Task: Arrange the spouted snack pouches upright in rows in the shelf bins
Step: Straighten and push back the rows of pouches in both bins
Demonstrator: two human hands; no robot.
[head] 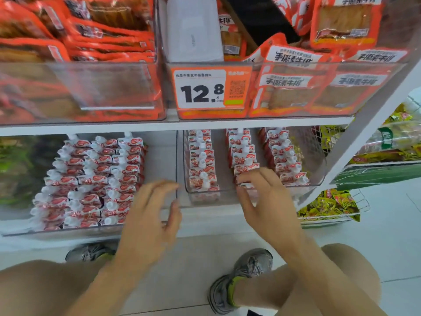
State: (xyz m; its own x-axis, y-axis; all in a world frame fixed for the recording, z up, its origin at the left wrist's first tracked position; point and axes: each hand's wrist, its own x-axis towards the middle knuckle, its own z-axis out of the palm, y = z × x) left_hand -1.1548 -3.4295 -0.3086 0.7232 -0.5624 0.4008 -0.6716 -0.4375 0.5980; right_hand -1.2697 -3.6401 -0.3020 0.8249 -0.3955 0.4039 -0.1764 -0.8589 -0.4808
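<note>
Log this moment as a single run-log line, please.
left hand: open, at left bin front | right hand: open, fingers on middle row of right bin | pouches upright

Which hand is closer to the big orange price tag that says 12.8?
The right hand. It sits below the orange-and-white 12.8 price tag, at the middle row of red-and-white spouted pouches. The left hand is lower and further left.
</note>
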